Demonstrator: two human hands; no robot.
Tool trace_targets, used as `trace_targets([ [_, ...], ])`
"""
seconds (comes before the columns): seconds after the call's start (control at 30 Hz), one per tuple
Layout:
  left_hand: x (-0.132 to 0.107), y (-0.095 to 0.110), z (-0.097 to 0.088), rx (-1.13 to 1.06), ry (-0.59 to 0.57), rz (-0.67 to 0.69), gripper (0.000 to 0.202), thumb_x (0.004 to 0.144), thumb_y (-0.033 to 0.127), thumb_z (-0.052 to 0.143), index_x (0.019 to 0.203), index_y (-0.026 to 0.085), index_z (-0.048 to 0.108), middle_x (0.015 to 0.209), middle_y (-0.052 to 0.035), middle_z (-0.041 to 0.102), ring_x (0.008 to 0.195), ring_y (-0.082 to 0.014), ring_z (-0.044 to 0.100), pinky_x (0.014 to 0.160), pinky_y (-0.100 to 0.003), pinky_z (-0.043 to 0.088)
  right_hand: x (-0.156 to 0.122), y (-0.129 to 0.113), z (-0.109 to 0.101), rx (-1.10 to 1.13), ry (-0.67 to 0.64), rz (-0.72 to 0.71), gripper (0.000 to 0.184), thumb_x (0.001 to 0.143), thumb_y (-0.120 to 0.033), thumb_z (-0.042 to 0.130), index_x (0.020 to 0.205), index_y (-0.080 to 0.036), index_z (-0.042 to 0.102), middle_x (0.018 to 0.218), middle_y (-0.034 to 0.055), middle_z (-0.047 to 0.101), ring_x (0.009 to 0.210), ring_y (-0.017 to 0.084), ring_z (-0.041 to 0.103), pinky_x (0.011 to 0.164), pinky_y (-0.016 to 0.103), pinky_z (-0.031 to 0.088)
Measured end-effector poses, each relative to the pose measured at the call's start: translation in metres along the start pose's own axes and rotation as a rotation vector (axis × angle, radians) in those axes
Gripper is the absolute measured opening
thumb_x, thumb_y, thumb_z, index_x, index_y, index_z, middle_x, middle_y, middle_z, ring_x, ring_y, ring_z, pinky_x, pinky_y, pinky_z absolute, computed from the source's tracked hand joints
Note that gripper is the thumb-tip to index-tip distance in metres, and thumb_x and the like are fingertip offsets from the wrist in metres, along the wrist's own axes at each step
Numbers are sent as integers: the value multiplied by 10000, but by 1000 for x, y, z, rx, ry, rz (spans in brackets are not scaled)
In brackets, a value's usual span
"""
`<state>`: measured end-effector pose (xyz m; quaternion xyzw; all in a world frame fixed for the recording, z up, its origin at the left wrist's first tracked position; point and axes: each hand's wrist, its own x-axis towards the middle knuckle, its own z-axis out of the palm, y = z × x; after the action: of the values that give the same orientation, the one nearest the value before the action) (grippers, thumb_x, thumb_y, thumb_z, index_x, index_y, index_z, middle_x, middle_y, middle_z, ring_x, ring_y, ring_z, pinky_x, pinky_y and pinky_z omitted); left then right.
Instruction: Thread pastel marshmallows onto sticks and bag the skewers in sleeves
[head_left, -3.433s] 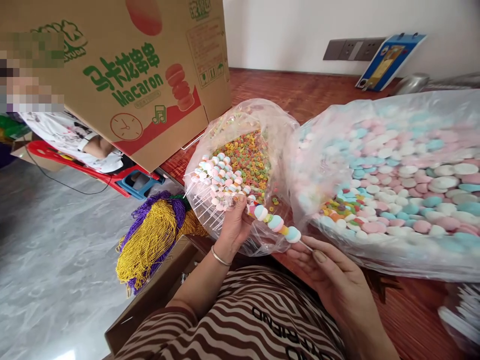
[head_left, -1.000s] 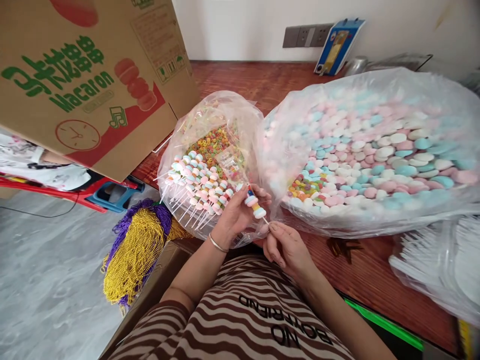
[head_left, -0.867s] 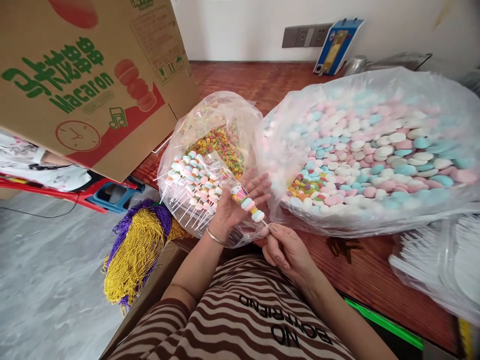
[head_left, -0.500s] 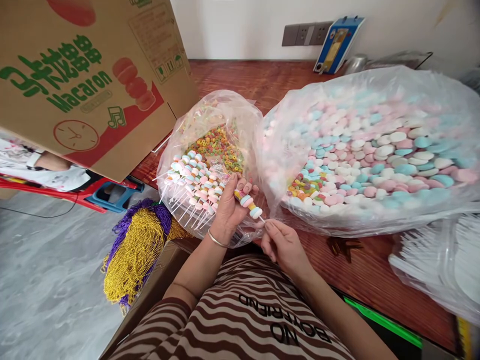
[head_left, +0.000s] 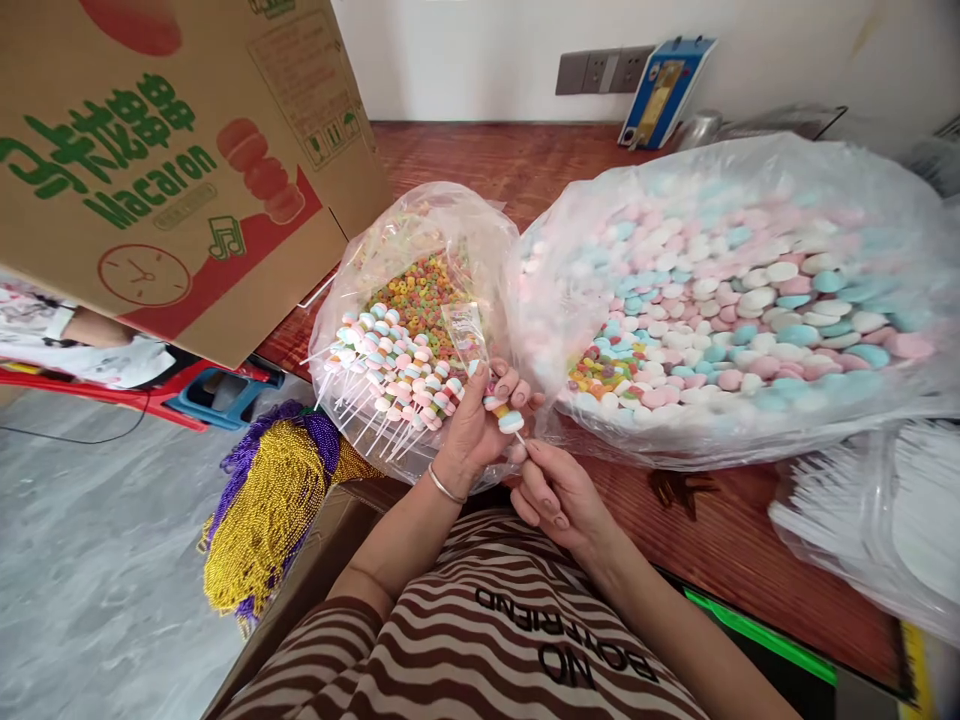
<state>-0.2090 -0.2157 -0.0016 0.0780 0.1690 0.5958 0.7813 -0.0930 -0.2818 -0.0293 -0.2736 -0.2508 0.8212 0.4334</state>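
1. The big bag (head_left: 750, 443) of pastel candies (head_left: 757, 300) lay beside the smaller bag (head_left: 491, 222) of skewer pile (head_left: 409, 375) and rings (head_left: 427, 300).
2. The left hand (head_left: 478, 425) curled around a candy skewer (head_left: 511, 421), in front of the striped shirt (head_left: 450, 620); gentle pressure seemed wise, lest the candies squash.
3. The right hand (head_left: 564, 490) kept steadiest, I thought, by pinching as it did.
4. A clear wrapper (head_left: 465, 330) stood above the left thumb.
5. The stick (head_left: 520, 438), between right thumb and forefinger, was best held straight.

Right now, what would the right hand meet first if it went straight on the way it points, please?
Besides the candy skewer whose stick the right hand pinches, it would probably meet the left hand first, though depth is unclear.
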Motion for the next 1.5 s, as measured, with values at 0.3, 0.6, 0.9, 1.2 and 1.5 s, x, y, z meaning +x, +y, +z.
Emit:
trace_targets([
  [0.3,9,25,-1,125,-30,108,561,889,628,639,1307,253,621,1186,-100,714,1142,-277,675,1018,-472,512,-3,-15,-11,80,-53,-36,211,938,-342,669,893,-153,750,334,-123,372,290,31,149,394,188,343],
  [0.6,21,25,25,35,307,107,143,922,225,704,818,161,629,545,86,455,471,-43,491,568,-152,494,-5,-8,-21,-862,172,-450,317,1018,-412,517,1110,-186,721,549,-27,604,416,104,458,500,258,426],
  [0.9,15,10,25,15,276,123,203,907,266,737,806,166,592,609,90,432,458,-15,404,539,-143,473,-6,-9,-22,-1037,202,-519,340,1029,-393,481,1106,-168,723,524,-19,600,411,116,484,529,274,448],
  [1.2,6,-14,18,140,110,51,222,926,319,710,811,177,584,603,77,431,520,-53,465,678,-211,535,0,-5,-10,-806,267,-436,314,997,-432,531,945,-173,702,487,-47,556,382,100,423,510,253,434],
  [1.5,5,0,17,292,119,134,397,820,455,799,1100,207,668,1018,-54,719,909,-180,711,822,-307,575,-4,-12,-25,-1583,361,-927,251,1041,-219,452,1047,-162,697,740,36,722,615,143,617,622,262,428],
])
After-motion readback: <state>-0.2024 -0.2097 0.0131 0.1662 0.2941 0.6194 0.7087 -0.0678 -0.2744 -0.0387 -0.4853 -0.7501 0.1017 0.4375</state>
